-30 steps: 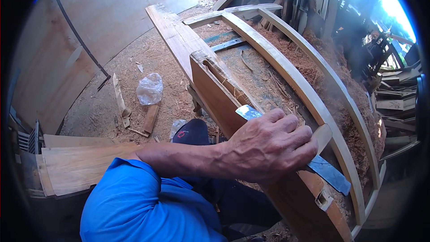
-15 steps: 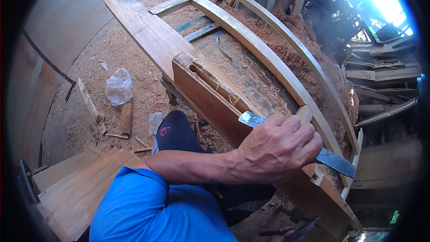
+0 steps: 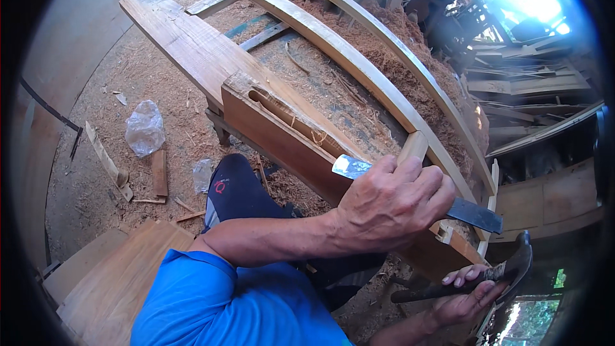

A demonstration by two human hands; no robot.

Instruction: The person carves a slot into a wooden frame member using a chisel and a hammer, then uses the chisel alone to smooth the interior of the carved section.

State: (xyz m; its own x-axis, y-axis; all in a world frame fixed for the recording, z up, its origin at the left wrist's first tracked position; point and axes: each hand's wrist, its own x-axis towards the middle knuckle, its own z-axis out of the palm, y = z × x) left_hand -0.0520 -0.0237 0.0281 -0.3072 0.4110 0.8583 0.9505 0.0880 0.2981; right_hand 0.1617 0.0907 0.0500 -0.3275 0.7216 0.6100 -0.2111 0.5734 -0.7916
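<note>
**Right hand has come up into view, carrying a dark tool**

Compared with one second ago, the right hand (image 3: 458,306) has entered the picture at the lower right, together with a dark tool with a curved head (image 3: 522,261). The whole scene has also slid toward the left, because the view has turned.

The right hand is grasping this tool, its fingers and thumb lying close to the neck, where a wrapping is seen. The left hand (image 3: 397,202) is clenched around the middle of a flat metal blade (image 3: 477,215), as it was before. The bright end of the blade comes out on the left side of the fist, and the dark end on the right side.

The blade is above the slotted wood (image 3: 275,141), beyond the near end of the visible slot; I cannot tell if it touches the wood. Some thin curls hang in the slot. The slotted wood rests on a long, narrow tabletop (image 3: 182,41), which reaches away to the upper left. Beside it stands a curved wooden frame (image 3: 368,67). On the floor, among shavings (image 3: 192,122), lie a clear plastic bag (image 3: 145,129) and a short wooden block (image 3: 159,173).
</note>
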